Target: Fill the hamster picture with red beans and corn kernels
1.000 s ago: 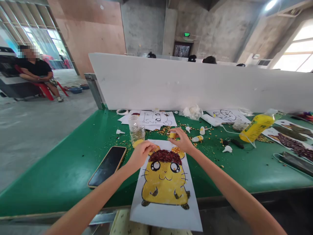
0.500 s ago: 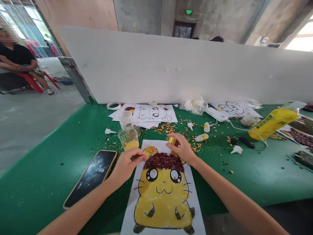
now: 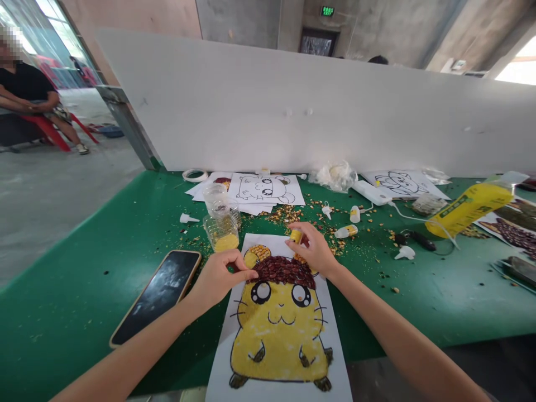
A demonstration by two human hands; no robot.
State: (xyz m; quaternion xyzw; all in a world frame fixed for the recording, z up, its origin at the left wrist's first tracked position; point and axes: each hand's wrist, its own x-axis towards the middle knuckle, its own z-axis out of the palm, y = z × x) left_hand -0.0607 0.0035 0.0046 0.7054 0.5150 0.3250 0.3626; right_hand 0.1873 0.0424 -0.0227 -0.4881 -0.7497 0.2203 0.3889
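Observation:
A hamster picture (image 3: 280, 335) lies on the green table, its body covered in yellow grains, its head top in dark red beans and its ears in corn kernels. My left hand (image 3: 226, 276) is at the left edge of the bean patch, thumb and forefinger closed together; anything between them is too small to make out. Above the right ear, my right hand (image 3: 312, 248) grips a small yellow-labelled glue bottle (image 3: 295, 235). Left of the picture top stands a clear plastic cup (image 3: 224, 237) with yellow grains inside.
A phone (image 3: 157, 298) lies left of the picture. Behind are loose kernels (image 3: 285, 214), line drawings (image 3: 263, 190), small bottles (image 3: 347, 231) and a plastic bag (image 3: 334, 176). A yellow bag (image 3: 469, 209) lies right. A white board (image 3: 293, 111) rises behind. A person (image 3: 29, 92) sits far left.
My left hand has moved slightly right, its fingertips now over the bean patch edge. My right hand still holds the bottle, which is tilted a little differently. The camera view has shifted slightly.

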